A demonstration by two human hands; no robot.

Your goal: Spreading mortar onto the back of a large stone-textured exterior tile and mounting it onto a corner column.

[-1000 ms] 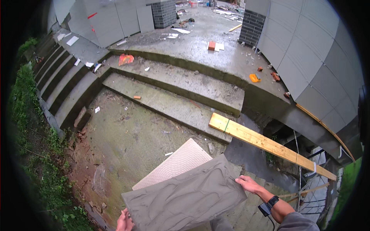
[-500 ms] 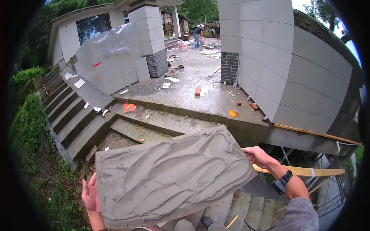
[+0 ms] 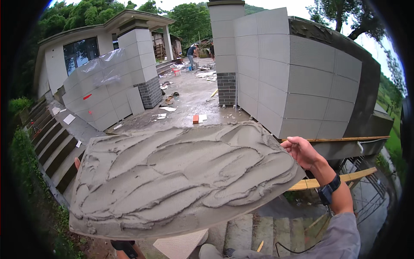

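A large rectangular tile (image 3: pixel 185 177), its upper face thickly coated with grey mortar in ridged trowel strokes, is held up in front of me, tilted. My right hand (image 3: pixel 302 152) grips its right edge, fingers bent over the rim, a black watch on the wrist. Of my left hand (image 3: pixel 77 163) only a fingertip shows past the tile's left edge; the rest is hidden behind the tile. Below the tile's lower edge, part of my left forearm shows with a black band. A pale textured slab (image 3: pixel 181 244) lies beneath, partly covered.
Ahead stands a wall (image 3: pixel 317 88) faced with grey tiles, a wooden batten (image 3: pixel 321 140) along its foot. Concrete steps (image 3: pixel 54 140) descend at left; more steps (image 3: pixel 261 231) lie below me. A plank (image 3: pixel 345 178) juts out at right. Farther off, a person (image 3: pixel 191 54) bends near scattered debris.
The coated tile has risen and come closer, and now fills more of the view. My left hand has slipped mostly behind it. The view has swung up and to the right.
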